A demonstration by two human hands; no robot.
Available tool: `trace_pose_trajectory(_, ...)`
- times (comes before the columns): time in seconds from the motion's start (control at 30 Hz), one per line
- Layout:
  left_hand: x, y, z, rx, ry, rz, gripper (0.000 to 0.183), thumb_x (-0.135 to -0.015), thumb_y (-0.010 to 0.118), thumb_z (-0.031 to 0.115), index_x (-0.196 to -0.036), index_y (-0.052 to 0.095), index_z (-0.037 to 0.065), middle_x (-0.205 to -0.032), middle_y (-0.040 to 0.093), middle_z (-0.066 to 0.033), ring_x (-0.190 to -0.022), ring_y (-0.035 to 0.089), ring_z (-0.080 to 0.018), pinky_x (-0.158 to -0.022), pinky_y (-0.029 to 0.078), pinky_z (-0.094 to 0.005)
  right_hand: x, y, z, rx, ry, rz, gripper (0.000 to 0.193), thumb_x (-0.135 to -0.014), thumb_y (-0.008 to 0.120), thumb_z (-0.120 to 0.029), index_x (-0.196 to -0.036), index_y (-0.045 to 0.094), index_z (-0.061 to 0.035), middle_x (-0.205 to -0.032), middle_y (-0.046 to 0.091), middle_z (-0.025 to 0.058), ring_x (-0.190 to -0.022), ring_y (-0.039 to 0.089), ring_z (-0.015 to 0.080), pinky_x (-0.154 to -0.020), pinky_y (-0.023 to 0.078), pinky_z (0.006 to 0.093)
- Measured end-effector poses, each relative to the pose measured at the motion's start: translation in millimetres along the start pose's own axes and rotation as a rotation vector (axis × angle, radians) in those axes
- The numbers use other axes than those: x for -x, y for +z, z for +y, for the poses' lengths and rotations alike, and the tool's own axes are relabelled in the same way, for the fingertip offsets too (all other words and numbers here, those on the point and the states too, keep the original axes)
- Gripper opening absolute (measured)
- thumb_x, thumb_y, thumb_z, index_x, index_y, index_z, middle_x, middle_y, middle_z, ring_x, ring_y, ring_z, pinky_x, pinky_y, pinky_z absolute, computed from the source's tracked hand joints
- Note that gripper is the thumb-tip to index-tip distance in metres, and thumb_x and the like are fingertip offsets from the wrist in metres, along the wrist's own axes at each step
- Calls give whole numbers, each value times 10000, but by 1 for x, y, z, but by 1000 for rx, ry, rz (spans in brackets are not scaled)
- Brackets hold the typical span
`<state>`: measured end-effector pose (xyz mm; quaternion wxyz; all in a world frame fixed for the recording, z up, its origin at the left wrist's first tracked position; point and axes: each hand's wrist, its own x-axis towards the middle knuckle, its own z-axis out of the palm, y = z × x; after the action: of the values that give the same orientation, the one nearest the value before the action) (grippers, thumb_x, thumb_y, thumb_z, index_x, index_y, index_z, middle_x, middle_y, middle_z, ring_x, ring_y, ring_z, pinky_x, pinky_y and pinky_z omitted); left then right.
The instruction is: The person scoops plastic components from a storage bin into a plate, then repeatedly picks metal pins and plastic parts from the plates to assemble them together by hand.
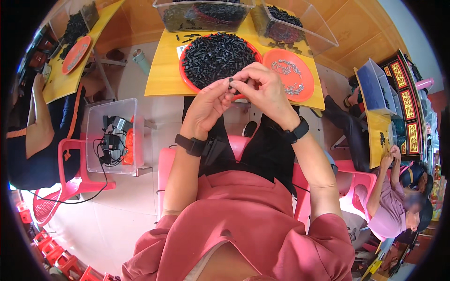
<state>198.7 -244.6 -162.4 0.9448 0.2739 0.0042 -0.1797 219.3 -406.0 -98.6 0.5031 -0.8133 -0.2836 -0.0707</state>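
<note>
My left hand (209, 104) and my right hand (268, 90) meet above the near edge of the yellow table. Their fingertips pinch a small black part (230, 80), mostly covered by the fingers, so its exact kind is hidden. Just beyond them sits a red round tray (183, 77) heaped with small black plastic pieces (216, 57). By my right hand lies an orange-red plate (303, 70) with small silvery metal pieces (294, 88) spread in a ring. Both wrists wear black bands.
Two clear bins, one at the back middle (201, 23) and one at the back right (323, 41), hold more black pieces. A clear box (96, 161) with black adapters and cables stands at left. Co-workers sit at side tables, left (40, 126) and right (386, 201).
</note>
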Motion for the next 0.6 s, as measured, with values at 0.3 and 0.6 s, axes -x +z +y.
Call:
trace_pose_trajectory(0.3,3,3,4,-44,-57,-32,131,-918,554,153,-994,564,47,-823,576,-14,-676,502,-64,-594,427,-170,-4,-9,-9,25,-22,-49,108,-763,679,-72,-850,649,-15,-779,572,48,-550,512,99,-503,407,244)
trace_pose_trajectory(0.6,2,2,5,-69,-3,-40,123,-901,583,148,-977,607,56,-839,634,2,-675,547,-45,-608,429,-154,-3,-7,-10,270,-255,-46,102,-802,615,-88,-883,630,-27,-811,590,107,-699,606,283,-596,487,337)
